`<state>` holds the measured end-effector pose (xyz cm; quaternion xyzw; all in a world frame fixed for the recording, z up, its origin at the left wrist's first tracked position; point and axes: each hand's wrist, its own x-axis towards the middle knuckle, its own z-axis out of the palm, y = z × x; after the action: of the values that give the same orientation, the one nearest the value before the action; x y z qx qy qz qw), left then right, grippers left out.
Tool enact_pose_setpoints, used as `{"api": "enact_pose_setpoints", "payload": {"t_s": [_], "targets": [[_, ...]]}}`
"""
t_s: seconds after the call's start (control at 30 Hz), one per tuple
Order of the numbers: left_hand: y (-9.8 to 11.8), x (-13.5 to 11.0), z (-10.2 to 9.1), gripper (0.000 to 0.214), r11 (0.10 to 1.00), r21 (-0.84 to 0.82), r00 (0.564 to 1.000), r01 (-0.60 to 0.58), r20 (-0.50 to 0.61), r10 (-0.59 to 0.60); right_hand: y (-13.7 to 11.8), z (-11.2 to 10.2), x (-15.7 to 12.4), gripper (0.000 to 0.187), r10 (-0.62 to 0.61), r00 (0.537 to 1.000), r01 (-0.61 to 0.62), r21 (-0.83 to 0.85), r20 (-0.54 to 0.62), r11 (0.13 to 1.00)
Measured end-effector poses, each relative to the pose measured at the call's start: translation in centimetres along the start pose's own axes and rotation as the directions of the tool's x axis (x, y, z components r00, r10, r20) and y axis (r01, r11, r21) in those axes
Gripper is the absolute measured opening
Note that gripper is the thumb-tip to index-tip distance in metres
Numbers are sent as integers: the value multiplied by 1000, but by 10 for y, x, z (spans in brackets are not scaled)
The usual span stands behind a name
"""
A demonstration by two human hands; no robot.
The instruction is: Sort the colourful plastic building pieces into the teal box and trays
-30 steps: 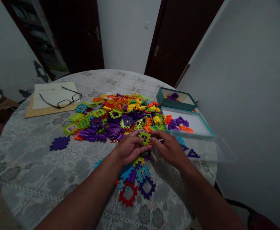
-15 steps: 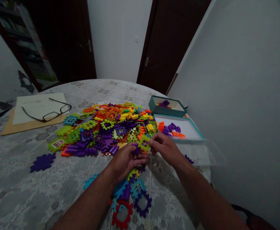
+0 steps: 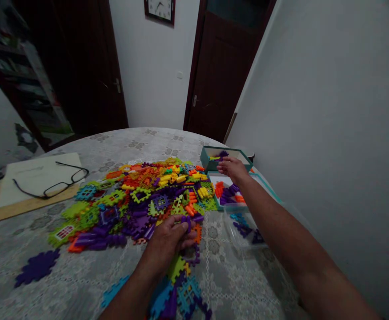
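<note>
A big heap of coloured plastic building pieces [image 3: 141,195] lies in the middle of a round table [image 3: 41,249]. My left hand [image 3: 167,242] rests at the heap's near edge, fingers curled round a purple piece [image 3: 189,221]. My right hand [image 3: 230,168] is stretched out over the small teal box [image 3: 210,156] at the far right, fingers bent; what it holds, if anything, is hidden. A second, flatter teal tray [image 3: 264,184] with orange and purple rods [image 3: 226,193] lies under my right forearm.
Black glasses [image 3: 52,182] lie on papers [image 3: 24,180] at the table's left. A purple gear-shaped piece [image 3: 36,269] sits alone at the near left. A clear plastic lid [image 3: 244,224] is by the tray. Joined flat pieces [image 3: 177,289] lie near me. The wall stands close on the right.
My right hand left the green square piece near my left hand and reached away to the small teal box. The left hand stayed at the heap's edge. The view tilted upward.
</note>
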<state>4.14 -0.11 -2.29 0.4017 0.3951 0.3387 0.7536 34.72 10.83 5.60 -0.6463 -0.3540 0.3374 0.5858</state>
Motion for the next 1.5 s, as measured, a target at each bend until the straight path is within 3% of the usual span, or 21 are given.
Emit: {"api": "enact_pose_setpoints", "payload": {"t_s": [0.07, 0.13, 0.17, 0.23, 0.3, 0.33, 0.47, 0.6, 0.7, 0.77, 0.87, 0.97, 1.07, 1.2, 1.27, 1.33, 1.4, 1.5], "targets": [[-1, 2, -1, 41, 1000, 23, 1000, -11, -27, 11, 9, 4, -22, 23, 36, 997, -35, -19, 71, 999], [-2, 3, -2, 47, 998, 49, 999, -34, -41, 36, 20, 9, -57, 19, 69, 973, -57, -62, 219, 996], [-2, 2, -2, 50, 996, 72, 998, -47, -38, 50, 26, 12, -77, 18, 85, 946, -60, -91, 311, 994], [0, 0, 0, 56, 988, 139, 997, -74, -16, 77, 37, 16, -119, 17, 80, 821, 20, -169, 566, 985], [5, -4, 3, 62, 975, 205, 996, -90, 15, 89, 45, 20, -154, 19, 31, 752, 141, -206, 659, 968], [8, -6, 4, 64, 968, 231, 996, -93, 31, 88, 48, 22, -168, 18, 15, 745, 176, -218, 667, 960], [11, -9, 9, 69, 937, 335, 992, -103, 106, 71, 56, 20, -190, 16, 53, 770, 118, -223, 636, 968], [5, -7, 8, 61, 905, 402, 988, -141, 121, 101, 55, -5, -169, 16, 79, 811, 93, -261, 579, 961], [6, -6, 7, 54, 885, 442, 989, -146, 62, 132, 51, -38, -136, 18, -14, 918, 192, -412, 396, 891], [10, -7, 7, 49, 889, 437, 990, -133, 21, 138, 49, -63, -110, 16, -118, 969, 226, -599, 215, 768], [14, -9, 7, 45, 895, 426, 988, -132, -22, 156, 49, -95, -78, 12, -158, 986, 149, -748, 60, 647], [14, -9, 6, 45, 880, 451, 983, -147, -32, 181, 52, -115, -62, 12, -163, 987, 97, -766, -10, 636], [12, -8, 2, 44, 860, 477, 974, -184, -27, 223, 52, -120, -68, 27, -228, 971, 98, -762, -67, 640], [13, -7, -1, 39, 844, 476, 953, -249, -35, 300, 47, -104, -117, 29, -389, 917, 211, -724, -85, 657], [14, -9, -2, 36, 832, 476, 932, -285, -63, 356, 49, -86, -157, 26, -466, 885, 348, -648, -13, 678], [17, -12, -1, 33, 814, 476, 903, -334, -87, 421, 58, -65, -201, 23, -461, 870, 474, -555, 174, 684], [20, -15, 1, 30, 782, 473, 865, -405, -79, 496, 71, -47, -243, 27, -495, 785, 620, -456, 373, 638], [29, -19, 1, 28, 774, 391, 796, -498, -149, 587, 94, -33, -285, 59, -501, 639, 753, -342, 584, 562]]}}
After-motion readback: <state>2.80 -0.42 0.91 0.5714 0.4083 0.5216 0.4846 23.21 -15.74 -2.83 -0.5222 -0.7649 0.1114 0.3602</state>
